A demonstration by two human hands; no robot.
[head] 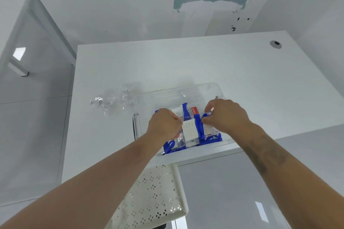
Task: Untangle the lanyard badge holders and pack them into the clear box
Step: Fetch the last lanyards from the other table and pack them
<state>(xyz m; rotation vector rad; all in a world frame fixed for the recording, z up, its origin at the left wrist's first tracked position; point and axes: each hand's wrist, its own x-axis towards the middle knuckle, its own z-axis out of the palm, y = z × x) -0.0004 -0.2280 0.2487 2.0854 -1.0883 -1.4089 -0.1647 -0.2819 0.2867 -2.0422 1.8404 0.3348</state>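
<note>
Both hands are over the clear box point(141, 126), which sits at the table's point(242, 80) near edge. My left hand point(163, 124) is curled, pinching one side of a badge holder point(189, 129); my right hand point(226, 115) pinches its blue lanyard point(200, 126). Best bet: keep the strap wrapped snug and lay it flat. The box already holds more badge holders and blue straps.

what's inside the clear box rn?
Inside the clear box: several badge holders with white cards, one red-labelled, and blue lanyards. The left hand and right hand cover the middle, so the count and the box floor stay hidden.
</note>
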